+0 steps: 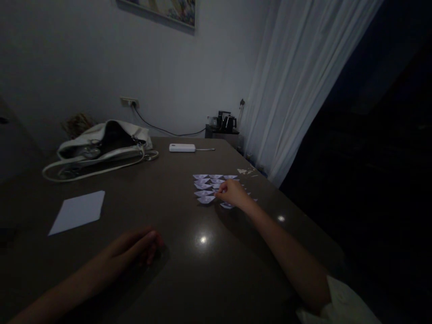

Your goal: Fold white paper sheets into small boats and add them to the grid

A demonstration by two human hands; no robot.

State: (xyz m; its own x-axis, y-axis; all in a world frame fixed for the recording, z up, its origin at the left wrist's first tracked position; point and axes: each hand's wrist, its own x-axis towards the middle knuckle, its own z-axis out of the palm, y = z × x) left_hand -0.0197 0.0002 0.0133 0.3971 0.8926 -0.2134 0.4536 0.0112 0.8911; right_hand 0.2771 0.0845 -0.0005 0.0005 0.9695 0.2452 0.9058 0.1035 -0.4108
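Rows of small folded paper boats, pale lilac in this dim light, stand close together on the dark table. My right hand reaches over them from the right, thumb and fingertips pinched at the end of a paper boat in the nearer rows. The hand covers part of the group, so some boats are hidden behind it. Nearer to me, on the left, my left hand rests on its side on the tabletop with its fingers curled in. Nothing shows in it, and it is apart from the boats.
A stack of white paper lies at left, with a white handbag behind it. A white power bank with a short cable lies at the back. Paper scraps lie near the table's right edge, beside a white curtain.
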